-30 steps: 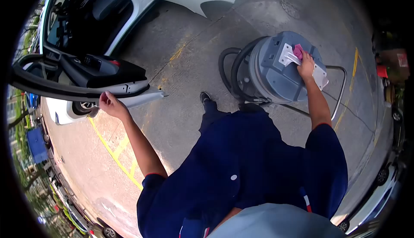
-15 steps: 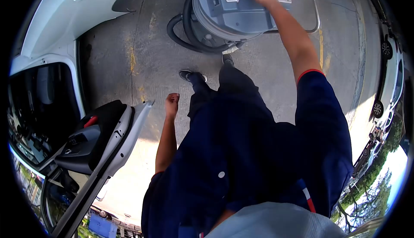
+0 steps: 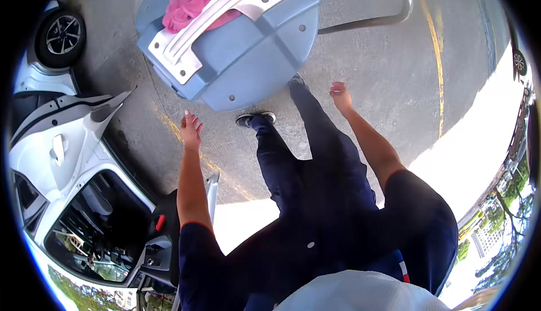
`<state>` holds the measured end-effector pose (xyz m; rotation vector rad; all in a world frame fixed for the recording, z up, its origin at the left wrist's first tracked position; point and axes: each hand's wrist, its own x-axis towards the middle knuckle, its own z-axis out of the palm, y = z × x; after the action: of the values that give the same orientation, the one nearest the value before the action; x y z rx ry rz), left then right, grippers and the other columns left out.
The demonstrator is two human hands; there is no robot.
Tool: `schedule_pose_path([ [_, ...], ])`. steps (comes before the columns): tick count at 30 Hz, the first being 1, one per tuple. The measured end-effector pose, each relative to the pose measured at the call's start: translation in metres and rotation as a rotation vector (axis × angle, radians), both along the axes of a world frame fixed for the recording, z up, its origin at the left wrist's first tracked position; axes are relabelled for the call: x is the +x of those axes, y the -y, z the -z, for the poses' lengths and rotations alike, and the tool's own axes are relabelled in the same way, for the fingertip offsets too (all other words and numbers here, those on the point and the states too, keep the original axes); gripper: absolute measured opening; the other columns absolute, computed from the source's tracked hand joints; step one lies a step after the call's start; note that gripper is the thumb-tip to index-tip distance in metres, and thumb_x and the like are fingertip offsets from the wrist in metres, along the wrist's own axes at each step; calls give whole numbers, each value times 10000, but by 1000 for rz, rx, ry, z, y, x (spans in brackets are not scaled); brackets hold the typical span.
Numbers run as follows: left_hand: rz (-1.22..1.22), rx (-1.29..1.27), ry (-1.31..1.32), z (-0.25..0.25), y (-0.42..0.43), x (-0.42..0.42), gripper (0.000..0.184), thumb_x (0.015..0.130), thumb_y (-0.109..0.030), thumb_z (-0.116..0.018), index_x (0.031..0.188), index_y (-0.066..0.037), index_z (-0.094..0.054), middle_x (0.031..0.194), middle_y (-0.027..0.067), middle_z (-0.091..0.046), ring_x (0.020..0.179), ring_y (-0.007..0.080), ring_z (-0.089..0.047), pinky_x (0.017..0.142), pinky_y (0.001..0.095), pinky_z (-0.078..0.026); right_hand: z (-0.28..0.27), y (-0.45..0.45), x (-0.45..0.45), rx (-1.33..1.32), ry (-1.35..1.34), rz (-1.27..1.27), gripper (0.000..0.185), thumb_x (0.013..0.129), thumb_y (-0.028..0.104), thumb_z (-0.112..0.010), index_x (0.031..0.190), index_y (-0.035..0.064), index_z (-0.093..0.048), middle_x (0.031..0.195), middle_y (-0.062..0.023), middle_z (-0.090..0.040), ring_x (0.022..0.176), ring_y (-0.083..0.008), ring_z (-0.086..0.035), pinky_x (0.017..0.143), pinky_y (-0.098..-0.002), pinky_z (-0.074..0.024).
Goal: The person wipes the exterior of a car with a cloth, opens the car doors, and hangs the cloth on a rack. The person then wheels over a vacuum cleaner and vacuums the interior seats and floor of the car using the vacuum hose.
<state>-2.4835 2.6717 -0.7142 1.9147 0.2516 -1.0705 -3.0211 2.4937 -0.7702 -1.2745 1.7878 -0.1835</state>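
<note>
A: What are the hands doing?

B: The left hand (image 3: 191, 133) has its fingers spread, and it holds nothing. The right hand (image 3: 341, 96) is curled up small, and I can't tell if something is inside. Both are just beside the big blue vacuum (image 3: 253, 57), not touching it.

A: Where's the pink cloth (image 3: 194, 1)?

B: On top of the vacuum, under the silver handle (image 3: 220, 12). It pokes out on both sides.

A: What could go wrong?

B: The cloth looks loose, so a bump could make it slip off. And no hand is on the vacuum, so if it rolls (I can't see its wheels), it could bump the shoes (image 3: 245, 120), because they are so close.

A: Anything else?

B: The open car door (image 3: 160, 253) is right by the left arm. Its corner looks pointy, so a quick swing back could hurt that elbow.
</note>
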Motion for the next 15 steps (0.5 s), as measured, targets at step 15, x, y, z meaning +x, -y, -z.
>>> schedule_pose_path([
  [15,-17,-133,71,-9,-10,6,497,948,-358,-593,1309,-45,-458,1205,107,-590,1086,225,-598,848,338,-524,279,8,184,665,823,684,867,757,233,-680,1485,173,-212,1404,-136,-434,1210,-290,-506,936,-475,-446],
])
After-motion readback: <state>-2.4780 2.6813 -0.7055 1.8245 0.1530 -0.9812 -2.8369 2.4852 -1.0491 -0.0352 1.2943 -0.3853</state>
